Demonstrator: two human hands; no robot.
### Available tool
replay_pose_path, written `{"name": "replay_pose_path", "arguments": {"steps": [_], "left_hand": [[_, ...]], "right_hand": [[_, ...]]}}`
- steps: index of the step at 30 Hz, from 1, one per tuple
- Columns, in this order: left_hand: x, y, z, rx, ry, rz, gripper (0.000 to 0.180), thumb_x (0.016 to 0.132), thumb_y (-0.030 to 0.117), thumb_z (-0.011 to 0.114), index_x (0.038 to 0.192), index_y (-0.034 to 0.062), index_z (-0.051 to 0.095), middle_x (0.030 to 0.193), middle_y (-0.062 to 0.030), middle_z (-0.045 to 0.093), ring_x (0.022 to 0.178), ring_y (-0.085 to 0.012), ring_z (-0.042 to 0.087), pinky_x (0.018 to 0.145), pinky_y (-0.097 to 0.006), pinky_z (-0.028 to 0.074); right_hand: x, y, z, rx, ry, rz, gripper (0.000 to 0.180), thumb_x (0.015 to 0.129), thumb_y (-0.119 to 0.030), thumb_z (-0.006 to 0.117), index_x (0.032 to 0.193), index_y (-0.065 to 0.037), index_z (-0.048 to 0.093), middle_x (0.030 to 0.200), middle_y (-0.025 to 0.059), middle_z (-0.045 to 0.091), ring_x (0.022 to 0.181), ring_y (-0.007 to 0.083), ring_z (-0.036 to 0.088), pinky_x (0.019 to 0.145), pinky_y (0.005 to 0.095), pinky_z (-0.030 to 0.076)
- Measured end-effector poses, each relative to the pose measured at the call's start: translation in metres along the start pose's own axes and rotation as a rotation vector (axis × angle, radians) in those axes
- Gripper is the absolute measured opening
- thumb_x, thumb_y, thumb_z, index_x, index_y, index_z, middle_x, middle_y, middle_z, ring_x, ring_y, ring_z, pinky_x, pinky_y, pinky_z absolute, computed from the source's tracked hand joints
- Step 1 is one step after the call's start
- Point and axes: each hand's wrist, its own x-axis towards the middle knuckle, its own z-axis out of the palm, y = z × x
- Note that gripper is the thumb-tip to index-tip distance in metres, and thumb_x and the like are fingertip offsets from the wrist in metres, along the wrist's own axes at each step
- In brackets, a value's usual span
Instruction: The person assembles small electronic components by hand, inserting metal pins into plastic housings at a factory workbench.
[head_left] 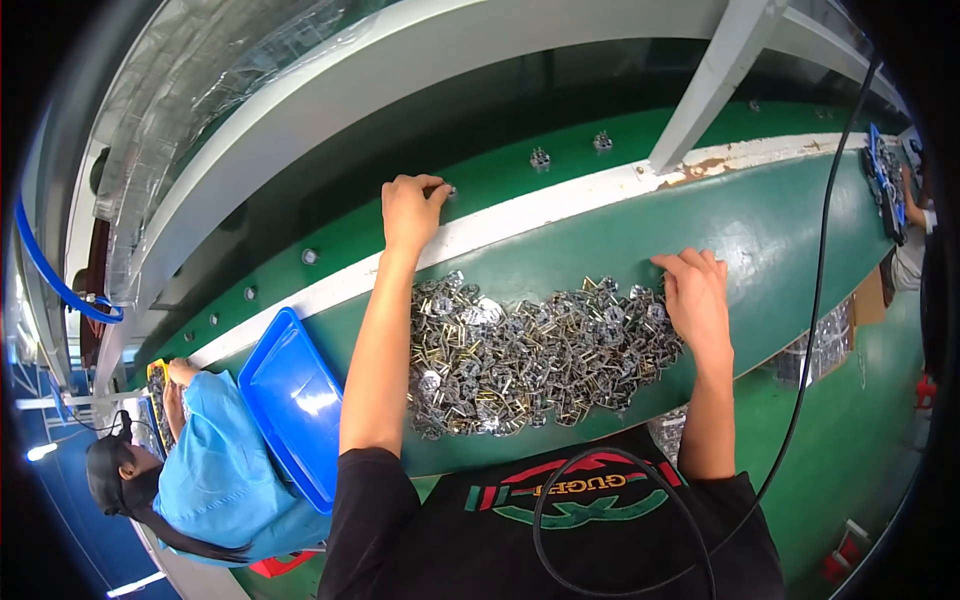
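Observation:
My left hand (pixel 412 212) reaches over the white ledge to the green belt behind it. Its thumb and fingers are closed on a small silvery metal part (pixel 451 190), largely hidden by the fingertips. At the right end of a heap of small metal parts with brass-coloured pins (pixel 540 355), my right hand (pixel 697 300) hovers or rests with its fingers apart and lightly bent. I see nothing in it. The heap lies on the green worktable (pixel 770 240) in front of my body.
Single parts (pixel 540 158) sit spaced along the green belt (pixel 490 165). A blue tray (pixel 292 400) stands left of the heap, beside a co-worker in a blue top (pixel 225 460). A grey post (pixel 715 85) rises behind the white ledge (pixel 540 213). A black cable (pixel 822 260) hangs at right.

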Motion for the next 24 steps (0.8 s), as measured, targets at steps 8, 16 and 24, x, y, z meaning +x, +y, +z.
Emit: {"name": "replay_pose_path", "arguments": {"steps": [8,16,24], "left_hand": [[-0.023,-0.043,-0.033,-0.074,-0.149,-0.075,0.037,0.079,0.022,0.078,0.111,0.0032,0.071,0.114,-0.0201,0.063,0.094,-0.0326,0.064,0.085,-0.039,0.051],[-0.063,0.019,-0.053,-0.902,0.017,-0.158,0.032,0.08,0.0,0.075,0.112,-0.0025,0.07,0.113,-0.0154,0.065,0.087,-0.0183,0.069,0.077,-0.027,0.055],[-0.12,0.103,-0.082,-0.758,-0.138,0.105,0.049,0.073,-0.006,0.069,0.12,0.0078,0.067,0.107,-0.0105,0.07,0.086,-0.0155,0.067,0.076,-0.027,0.055]], "right_hand": [[0.001,-0.011,-0.006,0.908,-0.076,0.222,0.018,0.088,0.007,0.06,0.101,-0.001,0.071,0.093,0.0032,0.057,0.076,0.0095,0.058,0.064,0.0248,0.046],[0.025,-0.076,-0.002,1.197,-0.112,-0.034,0.013,0.084,0.003,0.072,0.097,0.001,0.07,0.094,0.0067,0.065,0.081,0.0114,0.065,0.069,0.0235,0.052],[0.039,-0.107,-0.02,0.906,0.05,-0.438,0.016,0.079,0.006,0.073,0.094,0.0,0.071,0.092,0.0085,0.066,0.078,0.018,0.065,0.067,0.0275,0.053]]}}
